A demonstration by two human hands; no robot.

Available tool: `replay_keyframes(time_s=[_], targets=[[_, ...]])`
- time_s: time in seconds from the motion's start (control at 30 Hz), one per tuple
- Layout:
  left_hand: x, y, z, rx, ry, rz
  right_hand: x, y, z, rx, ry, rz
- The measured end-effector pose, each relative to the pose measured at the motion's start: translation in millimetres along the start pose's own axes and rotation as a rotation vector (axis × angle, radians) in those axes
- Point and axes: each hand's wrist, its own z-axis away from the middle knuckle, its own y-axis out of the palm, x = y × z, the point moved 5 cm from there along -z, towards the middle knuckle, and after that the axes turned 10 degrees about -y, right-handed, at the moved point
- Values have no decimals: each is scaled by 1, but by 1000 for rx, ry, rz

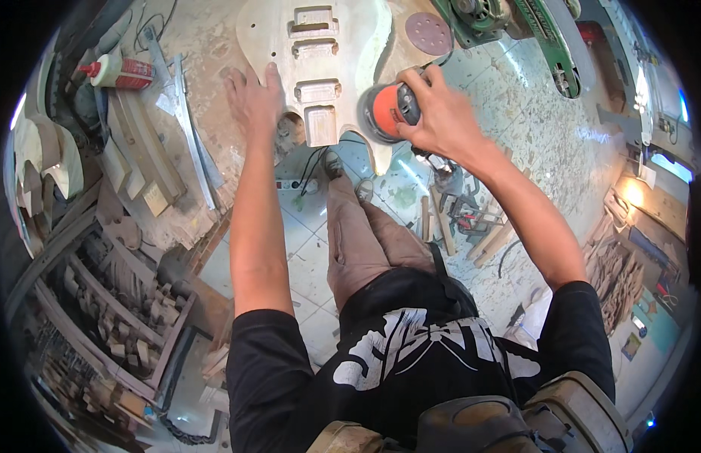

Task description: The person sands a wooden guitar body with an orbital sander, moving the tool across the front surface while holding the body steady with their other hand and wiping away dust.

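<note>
A pale wooden electric guitar body (356, 68) with several routed pockets lies at the far edge of my view, on the dusty workbench (207, 83). My right hand (433, 113) is wrapped round an orange and black orbital sander (386, 112), which sits against the body's right edge beside the lower horn. My left hand (254, 102) lies with fingers stretched out at the body's left edge, its thumb touching the wood. The sander's underside is hidden. A round brown sanding disc (428, 33) with holes lies right of the body.
On the bench at left are a white and red glue bottle (124, 72), metal rulers (188, 124) and wood strips (143, 143). A green machine (543, 34) stands at far right. Wood offcuts (441, 223) lie on the tiled floor, and a power strip (296, 184) sits below the bench edge.
</note>
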Motion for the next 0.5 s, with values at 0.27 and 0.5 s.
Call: replay_keyframes(time_s=[0.27, 0.5], targets=[[0, 3, -2, -10, 10, -12, -18, -7, -8, -63, 53, -19], [0, 2, 0, -21, 32, 3, -6, -1, -11, -74, 4, -27]])
